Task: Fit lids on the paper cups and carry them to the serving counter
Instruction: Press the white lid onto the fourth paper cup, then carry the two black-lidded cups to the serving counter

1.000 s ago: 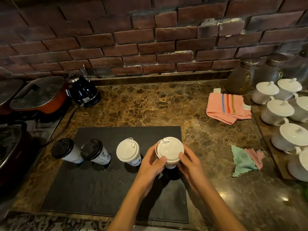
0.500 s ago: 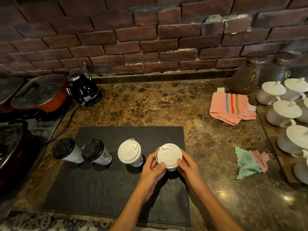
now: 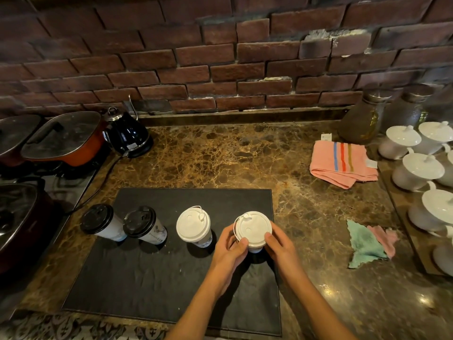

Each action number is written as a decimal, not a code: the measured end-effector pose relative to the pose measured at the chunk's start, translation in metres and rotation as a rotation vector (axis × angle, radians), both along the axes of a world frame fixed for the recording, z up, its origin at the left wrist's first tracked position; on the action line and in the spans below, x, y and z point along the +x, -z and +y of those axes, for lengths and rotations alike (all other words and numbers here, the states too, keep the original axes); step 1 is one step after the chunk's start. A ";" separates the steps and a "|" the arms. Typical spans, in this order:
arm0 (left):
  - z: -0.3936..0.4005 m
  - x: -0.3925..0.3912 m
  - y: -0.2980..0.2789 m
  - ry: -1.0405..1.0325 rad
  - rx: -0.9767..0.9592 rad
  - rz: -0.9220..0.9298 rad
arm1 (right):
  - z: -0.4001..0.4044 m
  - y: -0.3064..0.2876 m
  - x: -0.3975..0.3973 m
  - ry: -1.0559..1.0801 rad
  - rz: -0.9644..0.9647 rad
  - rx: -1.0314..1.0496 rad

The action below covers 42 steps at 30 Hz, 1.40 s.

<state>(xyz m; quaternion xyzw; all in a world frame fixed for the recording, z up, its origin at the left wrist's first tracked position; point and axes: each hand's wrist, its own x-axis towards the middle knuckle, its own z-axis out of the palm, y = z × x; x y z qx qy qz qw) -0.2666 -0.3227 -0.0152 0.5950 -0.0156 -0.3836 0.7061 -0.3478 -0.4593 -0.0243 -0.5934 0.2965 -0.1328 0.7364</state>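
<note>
Several paper cups stand in a row on a black mat (image 3: pixel 157 285). The two on the left carry black lids (image 3: pixel 96 218) (image 3: pixel 139 221). A third cup wears a white lid (image 3: pixel 193 224). The rightmost cup, near the mat's right edge, has a white lid (image 3: pixel 253 228) on top. My left hand (image 3: pixel 229 246) grips that cup's left side with its thumb on the lid's rim. My right hand (image 3: pixel 282 244) holds the right side, fingers against the lid's edge. The cup's body is mostly hidden behind my hands.
A black kettle (image 3: pixel 127 137) and red lidded pans (image 3: pixel 63 141) sit at the back left. On the right are a striped pink towel (image 3: pixel 343 165), green and pink cloths (image 3: pixel 370 244), glass jars (image 3: pixel 362 119) and several white lidded cups (image 3: pixel 419 171) on a tray. A brick wall runs behind.
Both hands stay on the rightmost cup and its white lid; the cup has lowered slightly toward the mat and the view has shifted a little.
</note>
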 end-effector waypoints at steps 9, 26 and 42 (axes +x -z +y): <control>-0.001 -0.003 -0.013 -0.016 0.425 -0.502 | 0.000 -0.014 -0.006 -0.061 0.259 -0.382; 0.085 -0.006 -0.065 -0.040 1.242 -1.354 | 0.035 -0.058 -0.021 -0.165 0.340 -1.300; 0.264 0.071 -0.070 -0.344 1.389 -1.124 | 0.185 -0.073 0.089 -0.362 0.204 -1.383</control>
